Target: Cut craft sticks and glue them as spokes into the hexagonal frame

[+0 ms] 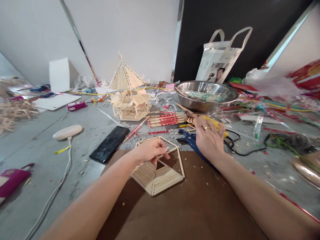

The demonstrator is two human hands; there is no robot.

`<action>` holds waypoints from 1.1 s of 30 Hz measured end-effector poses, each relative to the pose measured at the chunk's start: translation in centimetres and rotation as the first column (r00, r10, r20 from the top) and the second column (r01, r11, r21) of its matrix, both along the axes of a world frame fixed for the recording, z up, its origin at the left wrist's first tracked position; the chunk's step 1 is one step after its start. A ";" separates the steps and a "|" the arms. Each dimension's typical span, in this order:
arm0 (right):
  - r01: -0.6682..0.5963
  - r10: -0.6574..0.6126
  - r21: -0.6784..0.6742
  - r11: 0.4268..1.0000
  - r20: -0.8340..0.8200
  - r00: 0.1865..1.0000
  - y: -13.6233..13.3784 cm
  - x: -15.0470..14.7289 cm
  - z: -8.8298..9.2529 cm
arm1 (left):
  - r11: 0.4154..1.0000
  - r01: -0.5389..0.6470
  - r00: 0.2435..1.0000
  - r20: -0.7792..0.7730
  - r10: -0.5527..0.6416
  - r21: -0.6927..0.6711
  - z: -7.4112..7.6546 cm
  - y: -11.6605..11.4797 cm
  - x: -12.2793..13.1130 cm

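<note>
My left hand (156, 151) bends over the stick panel (167, 179), below centre; I cannot tell if it pinches anything. My right hand (209, 138), right of centre, partly covers a yellow tool (215, 124), grip unclear. Upper left of centre stands a stick house (130, 100).

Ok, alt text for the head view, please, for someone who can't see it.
A person's left hand is over a partly filled six-sided stick frame on a brown surface; the right hand is at a yellow object. Behind stand a stick-built model pavilion and a metal bowl.
</note>
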State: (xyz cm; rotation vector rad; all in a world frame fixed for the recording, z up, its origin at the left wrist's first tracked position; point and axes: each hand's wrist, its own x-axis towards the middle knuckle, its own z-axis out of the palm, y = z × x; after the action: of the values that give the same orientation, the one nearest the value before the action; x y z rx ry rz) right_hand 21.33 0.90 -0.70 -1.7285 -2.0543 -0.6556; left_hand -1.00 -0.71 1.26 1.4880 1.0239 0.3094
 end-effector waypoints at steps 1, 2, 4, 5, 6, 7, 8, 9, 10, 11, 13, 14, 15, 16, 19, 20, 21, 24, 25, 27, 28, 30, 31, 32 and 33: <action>0.030 -0.029 0.047 0.998 -0.017 0.999 0.0 0.0 0.0 | 0.999 0.001 0.999 -0.054 0.002 0.045 0.1 0.1 0.0; 0.036 -0.034 0.067 0.997 -0.029 0.999 0.0 0.0 0.1 | 0.994 0.009 0.993 -0.114 0.004 0.110 0.2 0.1 0.0; -0.042 0.042 0.015 0.999 -0.024 0.999 -0.1 -0.1 0.1 | 0.963 0.051 0.969 -0.247 0.017 0.266 0.4 0.2 -0.1; -0.107 0.107 -0.033 0.994 -0.022 0.994 -0.2 -0.3 0.1 | 0.940 0.087 0.950 -0.313 0.022 0.331 0.4 0.3 -0.1; -0.177 0.175 -0.077 0.981 -0.027 0.984 -0.3 -0.5 0.1 | 0.916 0.126 0.928 -0.372 0.027 0.380 0.5 0.3 -0.1; -0.245 0.242 -0.115 0.963 -0.038 0.970 -0.4 -0.7 0.1 | 0.897 0.166 0.906 -0.422 0.025 0.409 0.5 0.4 -0.1; -0.308 0.304 -0.144 0.940 -0.051 0.951 -0.6 -0.9 0.2 | 0.883 0.204 0.886 -0.463 0.017 0.422 0.6 0.4 -0.1; -0.363 0.358 -0.165 0.917 -0.062 0.932 -0.7 -1.2 0.2 | 0.874 0.241 0.867 -0.498 0.001 0.421 0.5 0.3 -0.1; -0.406 0.401 -0.180 0.896 -0.068 0.914 -0.8 -1.4 0.3 | 0.868 0.276 0.849 -0.527 -0.020 0.412 0.5 0.3 0.0; -0.438 0.433 -0.194 0.878 -0.068 0.899 -0.9 -1.6 0.3 | 0.864 0.308 0.833 -0.552 -0.042 0.399 0.5 0.2 0.0; -0.465 0.464 -0.216 0.858 -0.060 0.884 -1.0 -1.9 0.3 | 0.853 0.365 0.808 -0.582 -0.091 0.374 0.4 0.1 0.1; -0.468 0.468 -0.222 0.855 -0.055 0.882 -1.1 -1.9 0.3 | 0.845 0.387 0.799 -0.591 -0.108 0.369 0.3 0.0 0.1; -0.467 0.468 -0.227 0.855 -0.052 0.882 -1.1 -2.0 0.2 | 0.838 0.403 0.792 -0.598 -0.119 0.368 0.2 0.0 0.2; -0.464 0.465 -0.230 0.856 -0.050 0.884 -1.1 -2.0 0.2 | 0.832 0.415 0.787 -0.604 -0.126 0.368 0.2 -0.1 0.2; -0.465 0.466 -0.231 0.855 -0.052 0.883 -0.9 -1.9 0.0 | 0.830 0.429 0.778 -0.613 -0.138 0.357 0.0 -0.1 0.1; -0.468 0.469 -0.229 0.853 -0.054 0.882 -0.9 -1.8 -0.1 | 0.829 0.431 0.779 -0.610 -0.144 0.355 -0.1 -0.1 0.0; -0.472 0.473 -0.228 0.851 -0.056 0.879 -0.9 -1.8 -0.1 | 0.828 0.435 0.782 -0.604 -0.153 0.353 -0.1 -0.1 0.0; -0.482 0.480 -0.228 0.846 -0.067 0.875 -0.8 -1.8 -0.3 | 0.817 0.449 0.787 -0.592 -0.171 0.361 -0.2 0.1 -0.1; -0.481 0.479 -0.230 0.846 -0.069 0.875 -0.8 -1.8 -0.3 | 0.813 0.455 0.787 -0.591 -0.177 0.363 -0.2 0.1 -0.2; -0.482 0.480 -0.235 0.844 -0.068 0.874 -0.8 -1.8 -0.3 | 0.809 0.463 0.785 -0.592 -0.183 0.363 -0.2 0.2 -0.3; -0.481 0.480 -0.237 0.844 -0.067 0.875 -0.8 -1.7 -0.4 | 0.807 0.466 0.784 -0.592 -0.187 0.362 -0.2 0.2 -0.3; -0.479 0.479 -0.244 0.843 -0.064 0.875 -0.8 -1.7 -0.4 | 0.806 0.469 0.783 -0.591 -0.192 0.360 -0.2 0.3 -0.4; -0.477 0.478 -0.249 0.843 -0.061 0.876 -0.8 -1.7 -0.4 | 0.807 0.469 0.783 -0.591 -0.192 0.359 -0.2 0.3 -0.4; -0.475 0.477 -0.255 0.842 -0.058 0.877 -0.8 -1.7 -0.5 | 0.809 0.467 0.784 -0.590 -0.192 0.358 -0.2 0.3 -0.4; -0.473 0.476 -0.260 0.842 -0.053 0.878 -0.8 -1.7 -0.5 | 0.811 0.465 0.785 -0.589 -0.192 0.355 -0.2 0.3 -0.4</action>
State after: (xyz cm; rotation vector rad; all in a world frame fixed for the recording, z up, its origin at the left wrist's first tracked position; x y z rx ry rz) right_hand 19.63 0.11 -1.18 -1.2423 -2.5415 -0.2397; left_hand -1.41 -0.43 1.08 2.2734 1.1202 -0.1424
